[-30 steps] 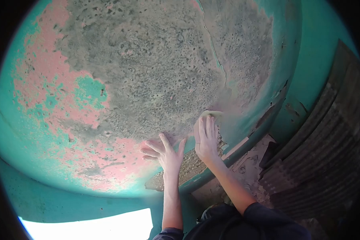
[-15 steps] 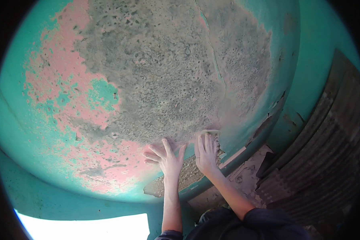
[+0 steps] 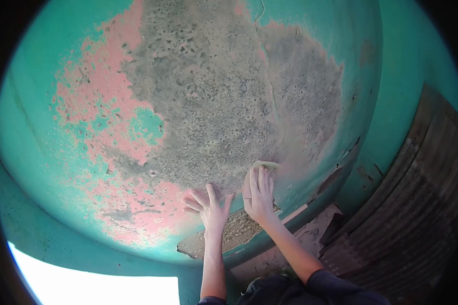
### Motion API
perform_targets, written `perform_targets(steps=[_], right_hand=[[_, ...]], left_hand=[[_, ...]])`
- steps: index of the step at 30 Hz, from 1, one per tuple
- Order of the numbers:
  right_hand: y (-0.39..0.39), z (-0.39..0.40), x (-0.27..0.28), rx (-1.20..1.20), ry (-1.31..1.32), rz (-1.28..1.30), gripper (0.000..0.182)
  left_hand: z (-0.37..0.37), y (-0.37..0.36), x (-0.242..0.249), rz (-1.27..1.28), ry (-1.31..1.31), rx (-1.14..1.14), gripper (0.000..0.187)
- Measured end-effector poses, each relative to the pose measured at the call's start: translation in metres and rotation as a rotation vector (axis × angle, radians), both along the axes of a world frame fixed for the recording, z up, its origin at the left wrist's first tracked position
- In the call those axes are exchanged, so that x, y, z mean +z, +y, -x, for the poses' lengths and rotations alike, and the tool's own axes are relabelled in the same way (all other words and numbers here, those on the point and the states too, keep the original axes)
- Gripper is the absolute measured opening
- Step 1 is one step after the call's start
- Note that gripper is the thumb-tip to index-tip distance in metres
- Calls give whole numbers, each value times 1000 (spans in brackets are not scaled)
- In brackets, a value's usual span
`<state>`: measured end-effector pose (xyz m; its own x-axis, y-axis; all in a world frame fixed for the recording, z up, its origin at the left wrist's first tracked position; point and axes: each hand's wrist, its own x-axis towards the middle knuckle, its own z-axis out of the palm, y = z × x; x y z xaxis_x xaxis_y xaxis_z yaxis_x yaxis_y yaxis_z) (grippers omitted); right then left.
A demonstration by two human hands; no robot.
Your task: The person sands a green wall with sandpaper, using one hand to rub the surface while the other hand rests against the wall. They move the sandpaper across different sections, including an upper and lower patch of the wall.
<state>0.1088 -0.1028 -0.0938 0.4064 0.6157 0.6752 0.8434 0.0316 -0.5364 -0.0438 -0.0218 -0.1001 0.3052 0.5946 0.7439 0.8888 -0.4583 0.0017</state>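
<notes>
My left hand (image 3: 213, 210) lies against the wall with its fingers spread and nothing in it. To its right, my right hand (image 3: 260, 197) presses a pale, dusty sheet that looks like sandpaper (image 3: 270, 165) flat to the surface. The sheet's top edge shows past my fingertips; my palm and fingers cover much of it. White dust coats both hands. Above them is a large rough grey patch (image 3: 208, 107) where the paint is gone. Pink paint (image 3: 109, 76) shows along its left side, with green paint (image 3: 35, 152) around it.
Below my hands, a broken strip of coarse bare wall (image 3: 239, 229) runs along the lower edge. A thin crack (image 3: 267, 66) goes down the grey patch. Dark corrugated sheets (image 3: 392, 223) lean at the right. Bright light (image 3: 96, 284) comes through an opening at lower left.
My right hand and the sandpaper have shifted slightly left and up on the wall. My left hand stays spread in nearly the same place. The view has tilted a little.
</notes>
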Motion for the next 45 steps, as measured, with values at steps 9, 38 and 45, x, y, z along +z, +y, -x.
perform_targets(steps=[9,38,45], right_hand=[[5,-30,18,90,-157,-122,75],[3,-117,172,170,-539,-135,70],[1,-100,128,223,-566,-138,69]], left_hand=[[-2,-19,20,143,-114,-37,95],[-87,-82,114,239,-279,-120,73],[-76,-86,99,236,-326,-139,71]])
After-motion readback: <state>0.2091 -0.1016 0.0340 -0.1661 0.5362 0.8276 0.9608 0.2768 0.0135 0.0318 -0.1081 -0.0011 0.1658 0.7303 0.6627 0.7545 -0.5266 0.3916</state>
